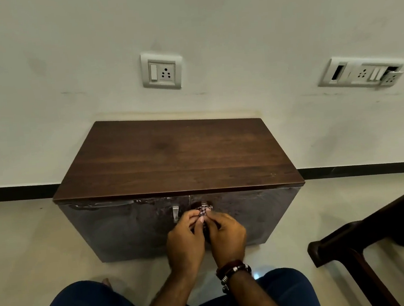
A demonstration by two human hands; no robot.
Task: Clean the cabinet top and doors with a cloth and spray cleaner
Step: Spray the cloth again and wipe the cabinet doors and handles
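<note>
Head view: left hand (pixel 184 240) and right hand (pixel 226 234) both pinch small patterned cloth (pixel 203 210) tight around right door handle (pixel 204 205), likely to rub metal clean. Cabinet (pixel 171 155) against far wall; doors streaked wet. Spray cleaner not visible.

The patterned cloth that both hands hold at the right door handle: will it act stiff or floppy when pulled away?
The cloth looks bunched around the handle, so it is probably soft and floppy. It is small between both hands, so likely light. It might snag on the handle.
</note>
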